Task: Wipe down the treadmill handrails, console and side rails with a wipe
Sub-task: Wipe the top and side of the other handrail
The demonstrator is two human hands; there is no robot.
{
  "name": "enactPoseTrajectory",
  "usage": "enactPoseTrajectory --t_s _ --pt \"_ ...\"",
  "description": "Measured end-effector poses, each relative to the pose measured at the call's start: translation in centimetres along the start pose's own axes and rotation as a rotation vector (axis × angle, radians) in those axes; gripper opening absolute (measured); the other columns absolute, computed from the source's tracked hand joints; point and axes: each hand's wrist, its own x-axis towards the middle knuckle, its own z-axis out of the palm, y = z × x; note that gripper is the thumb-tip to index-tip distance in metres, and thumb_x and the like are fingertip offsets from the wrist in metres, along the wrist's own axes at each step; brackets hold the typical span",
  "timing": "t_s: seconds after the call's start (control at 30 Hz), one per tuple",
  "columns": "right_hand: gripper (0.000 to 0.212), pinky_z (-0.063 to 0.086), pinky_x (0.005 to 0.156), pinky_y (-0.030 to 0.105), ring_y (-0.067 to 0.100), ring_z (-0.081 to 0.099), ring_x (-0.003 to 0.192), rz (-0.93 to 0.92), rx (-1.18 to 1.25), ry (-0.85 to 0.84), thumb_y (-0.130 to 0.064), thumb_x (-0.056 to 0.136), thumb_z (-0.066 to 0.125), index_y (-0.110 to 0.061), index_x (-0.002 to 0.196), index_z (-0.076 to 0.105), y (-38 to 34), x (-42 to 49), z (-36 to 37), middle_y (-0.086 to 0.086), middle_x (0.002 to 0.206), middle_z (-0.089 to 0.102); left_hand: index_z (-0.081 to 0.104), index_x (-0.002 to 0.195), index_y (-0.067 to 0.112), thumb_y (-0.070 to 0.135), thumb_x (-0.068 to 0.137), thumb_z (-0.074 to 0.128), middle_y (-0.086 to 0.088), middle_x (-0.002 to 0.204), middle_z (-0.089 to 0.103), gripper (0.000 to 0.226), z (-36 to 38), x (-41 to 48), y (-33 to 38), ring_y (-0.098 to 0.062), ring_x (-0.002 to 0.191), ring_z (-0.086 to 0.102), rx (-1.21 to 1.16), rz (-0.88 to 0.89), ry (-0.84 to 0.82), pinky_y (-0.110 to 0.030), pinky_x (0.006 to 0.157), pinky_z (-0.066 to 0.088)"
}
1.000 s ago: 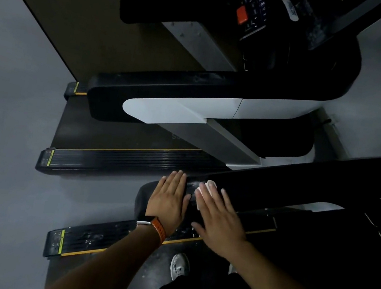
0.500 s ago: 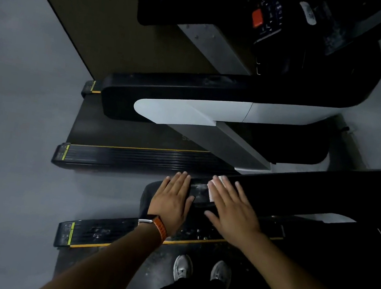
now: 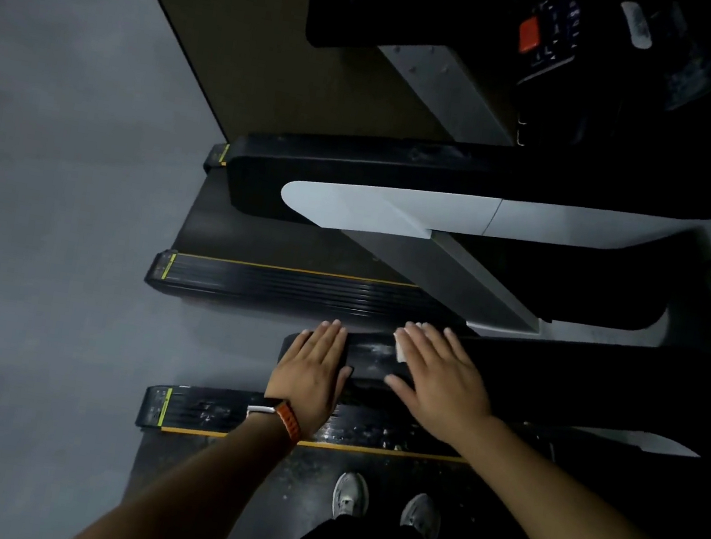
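I stand on a treadmill belt and look down at its black left handrail (image 3: 370, 357), which shows damp streaks near its end. My left hand (image 3: 312, 373) lies flat with straight fingers on the rail's end, an orange-strapped watch on the wrist. My right hand (image 3: 438, 381) presses flat on a white wipe (image 3: 401, 350) against the rail; only a small edge of the wipe shows by the fingers. Below the rail runs the black side rail (image 3: 230, 416) with a yellow stripe.
A second treadmill stands beyond, with its black handrail (image 3: 359, 168), side rail (image 3: 295, 290) and console with a red button (image 3: 528, 34). Grey floor (image 3: 44, 269) lies to the left. My two grey shoes (image 3: 383, 504) stand on the belt.
My right hand has slid with the wipe to the right along the handrail, away from my left hand, which stays on the rail's end. The view has shifted slightly.
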Motion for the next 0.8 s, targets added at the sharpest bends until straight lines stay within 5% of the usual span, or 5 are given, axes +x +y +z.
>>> enactPoseTrajectory --t_s 0.17,0.43,0.8 --pt "0.086 0.020 0.123 0.050 0.035 0.040 0.150 0.069 0.019 -0.009 -0.067 0.100 0.028 -0.003 0.154 0.047 -1.0 0.5 0.5 0.018 0.160 0.045 0.016 0.163 0.015 0.053 0.102 0.004 -0.005 0.171 0.016 0.073 0.1 -0.4 -0.2 -0.018 0.158 0.010 0.001 -0.070 -0.028 -0.040 0.129 0.013" --pt "0.083 0.020 0.124 0.050 0.031 0.028 0.157 -0.202 -0.042 0.029 -0.061 0.098 0.033 -0.006 0.160 0.036 -1.0 -1.0 1.3 0.014 0.168 0.032 0.013 0.164 0.015 0.052 0.101 0.002 -0.004 0.171 0.013 0.074 0.3 -0.3 0.0 -0.017 0.159 0.007 0.041 -0.117 -0.060 -0.037 0.129 0.007" --pt "0.086 0.017 0.126 0.051 0.029 0.012 0.161 -0.189 -0.083 0.051 -0.060 0.097 0.040 -0.009 0.165 0.025 -3.3 -1.6 2.9 0.011 0.173 0.017 0.006 0.164 0.016 0.055 0.097 -0.004 -0.004 0.172 0.007 0.078 -0.3 -0.4 -1.1 -0.016 0.158 0.001 0.056 -0.030 -0.069 -0.035 0.129 0.000"
